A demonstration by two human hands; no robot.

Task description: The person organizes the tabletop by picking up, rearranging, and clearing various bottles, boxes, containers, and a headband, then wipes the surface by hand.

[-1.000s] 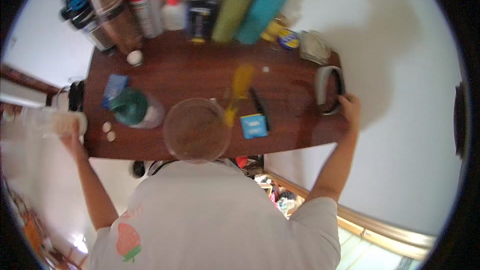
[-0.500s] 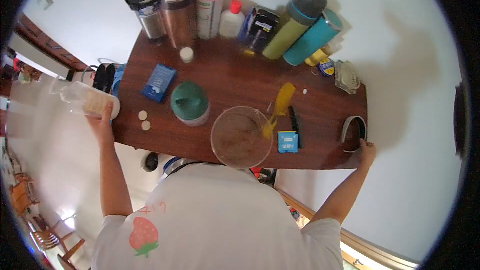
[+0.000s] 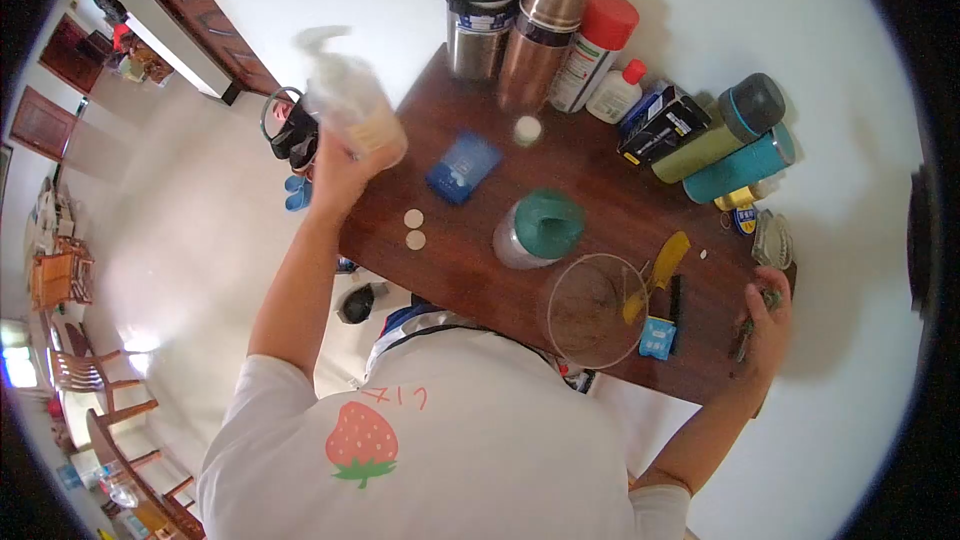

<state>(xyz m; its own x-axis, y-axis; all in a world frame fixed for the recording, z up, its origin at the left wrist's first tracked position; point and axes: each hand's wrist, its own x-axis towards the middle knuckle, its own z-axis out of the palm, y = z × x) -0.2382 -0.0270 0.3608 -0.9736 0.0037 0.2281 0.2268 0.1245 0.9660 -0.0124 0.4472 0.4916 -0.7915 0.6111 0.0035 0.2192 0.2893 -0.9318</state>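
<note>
My left hand is closed around a translucent pump bottle, blurred by motion and held above the table's left edge. At the right end of the table my right hand has its fingers curled around something dark and greenish that I cannot make out. Close to that hand are a clear glass dish, a black comb-like strip and a light-blue packet. Beside the packet stands a clear round tub, with a yellow peeler-like tool by its rim.
A green-lidded jar, a blue packet, two pale discs and a white cap are on the brown table. Along the wall stand a steel flask, a copper flask, a red-capped can and other bottles.
The view has turned. My left hand has raised the pump bottle and brought it nearer the table. My right hand has moved from the pale-rimmed ring's edge to over that spot, and the ring no longer shows.
</note>
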